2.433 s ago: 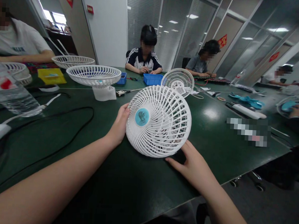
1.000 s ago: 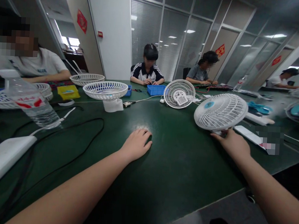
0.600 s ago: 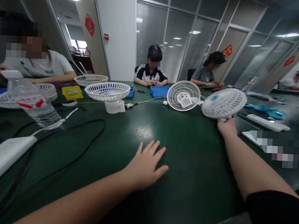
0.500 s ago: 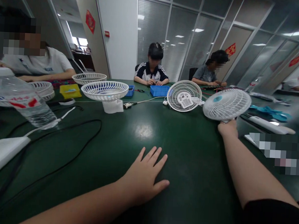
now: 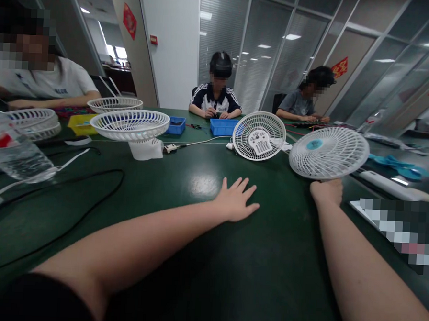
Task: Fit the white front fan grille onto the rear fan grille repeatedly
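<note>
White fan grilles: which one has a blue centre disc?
The rightmost grille, held in the right hand, bears a blue disc. The middle grille is white-centred; the grilles at left show no such disc.

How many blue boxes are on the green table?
2 in view. One blue box is just right of the big upturned white grille; the other blue box is in front of the person with striped sleeves. Others may be hidden.
</note>
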The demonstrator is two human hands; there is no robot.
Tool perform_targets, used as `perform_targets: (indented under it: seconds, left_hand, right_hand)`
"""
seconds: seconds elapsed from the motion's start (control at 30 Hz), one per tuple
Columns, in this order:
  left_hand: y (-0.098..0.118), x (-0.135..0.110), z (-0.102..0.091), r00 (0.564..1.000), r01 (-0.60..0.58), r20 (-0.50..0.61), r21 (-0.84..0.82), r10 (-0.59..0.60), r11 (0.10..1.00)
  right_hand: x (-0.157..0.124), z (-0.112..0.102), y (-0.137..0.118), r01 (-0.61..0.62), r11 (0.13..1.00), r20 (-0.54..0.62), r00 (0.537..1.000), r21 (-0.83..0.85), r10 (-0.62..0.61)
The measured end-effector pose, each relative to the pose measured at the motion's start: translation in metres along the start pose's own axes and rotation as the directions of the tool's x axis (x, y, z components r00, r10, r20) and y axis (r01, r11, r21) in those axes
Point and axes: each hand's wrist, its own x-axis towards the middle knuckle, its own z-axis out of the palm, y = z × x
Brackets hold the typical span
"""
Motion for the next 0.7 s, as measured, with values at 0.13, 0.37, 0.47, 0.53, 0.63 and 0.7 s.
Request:
perform_targets:
  seconds: [0.13,0.37,0.47,0.53,0.63,0.7]
  left_hand:
    - [0.009,0.095,0.003,0.985,0.155,-0.080,0.005,-0.154,0.988]
    - [-0.002,0.141,0.009,0.963,0.219,-0.167,0.014,-0.213,0.976]
    - [-0.002,0.137,0.011,0.954,0.200,-0.235,0.038,-0.186,0.979]
    - [0.000,0.133,0.011,0.947,0.182,-0.279,0.062,-0.158,0.981]
    - [-0.001,0.124,0.008,0.950,0.117,-0.302,0.103,-0.081,0.988]
    - [-0.007,0.113,0.005,0.958,0.054,-0.287,0.130,-0.015,0.990]
  right_hand:
    - [-0.003,-0.002,-0.002,-0.053,0.999,0.006,0.999,-0.001,0.053]
    - [-0.002,0.000,0.000,-0.046,0.999,0.009,0.999,0.004,0.046]
    - [0.000,0.003,0.001,-0.036,0.999,-0.007,0.999,0.006,0.036]
    - [0.001,0.005,0.002,-0.034,0.999,-0.019,0.999,0.004,0.035]
    - [0.004,0.007,0.003,-0.035,0.999,-0.027,0.999,0.001,0.035]
    - [0.005,0.008,0.003,-0.035,0.999,-0.028,0.999,0.003,0.035]
